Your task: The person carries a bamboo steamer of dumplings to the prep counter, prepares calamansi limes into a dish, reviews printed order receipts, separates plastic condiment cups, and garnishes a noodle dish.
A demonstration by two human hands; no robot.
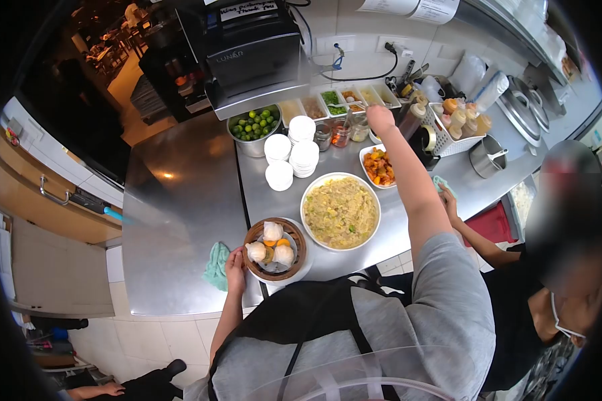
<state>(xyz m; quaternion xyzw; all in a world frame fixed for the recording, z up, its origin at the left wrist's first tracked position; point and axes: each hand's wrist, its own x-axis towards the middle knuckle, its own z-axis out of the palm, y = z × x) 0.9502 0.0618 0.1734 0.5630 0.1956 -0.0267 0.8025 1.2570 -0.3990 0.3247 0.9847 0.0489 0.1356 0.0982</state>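
Note:
My left hand (235, 269) grips the left edge of a round bamboo steamer (301, 254), which sits on a white plate (304, 269). Three pale dumplings (273, 231) and orange slices lie inside. My right hand (380, 119) is closed at the back, over the row of topping containers (312, 107); what it holds is too small to tell, though a spoon (347, 105) lies just left of it. Between my arms stands a white bowl of fried rice (340, 211). A white dish of orange-red food (378, 167) is beside my right forearm.
Stacked white cups (279, 176), a pot of green limes (255, 125) and glass jars (341, 132) stand behind the rice. A green cloth (217, 266) lies left. At right are a bottle basket (456, 144), a metal pot (488, 157) and a co-worker's hand (448, 202) near another cloth.

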